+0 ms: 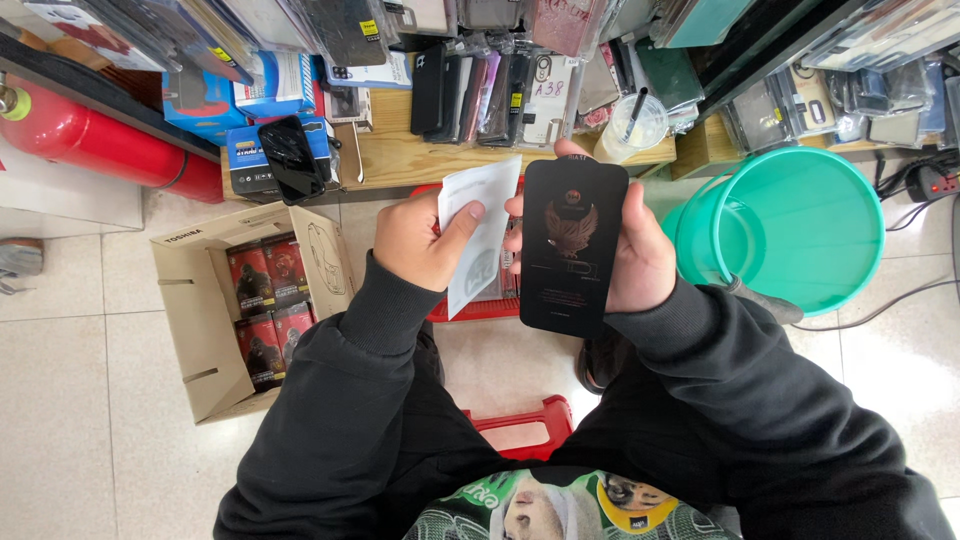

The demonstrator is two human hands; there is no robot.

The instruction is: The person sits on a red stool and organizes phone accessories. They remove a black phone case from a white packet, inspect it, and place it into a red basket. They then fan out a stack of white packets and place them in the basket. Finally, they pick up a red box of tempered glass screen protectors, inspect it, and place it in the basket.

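Observation:
My right hand (640, 255) holds a flat black package (573, 245) with a bird emblem printed on it, upright in front of me. My left hand (420, 240) grips a thin white sleeve or insert (482, 225) beside the package, thumb pressed on its face. The two items overlap slightly at their inner edges. Both arms are in black sleeves, and I am seated above a red stool (525, 425).
An open cardboard box (190, 310) with several dark red packs sits on the tiled floor at left. A teal bucket (800, 230) stands at right. A wooden shelf (420, 155) holds many phone cases. A red fire extinguisher (100, 140) lies far left.

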